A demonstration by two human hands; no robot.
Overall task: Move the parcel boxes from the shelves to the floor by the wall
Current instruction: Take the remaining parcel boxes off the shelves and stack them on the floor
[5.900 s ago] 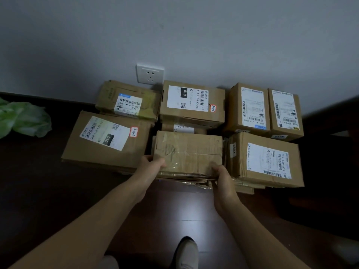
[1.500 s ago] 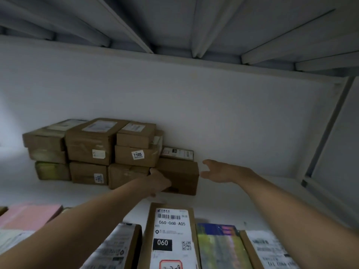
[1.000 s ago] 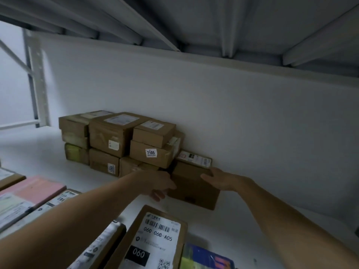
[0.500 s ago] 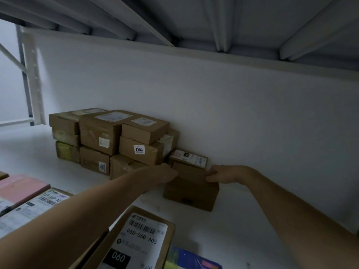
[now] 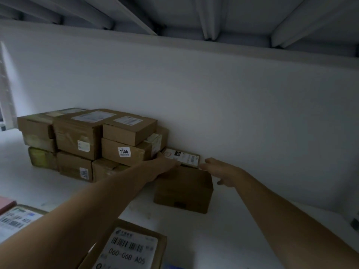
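Plain brown carton (image 5: pixel 183 191), flat white-labelled box (image 5: pixel 181 157) atop it, my left hand (image 5: pixel 165 165) at its left end, grip hidden, right hand (image 5: pixel 221 170) fingers straight, holding nothing

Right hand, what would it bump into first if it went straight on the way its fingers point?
Most likely the small labelled box lying on the plain brown box: the right hand points left at its right end, almost touching. Depth is hard to judge.

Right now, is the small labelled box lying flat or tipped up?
Lying flat: the small labelled box rests label up on the plain brown box, with the left hand touching its left end.
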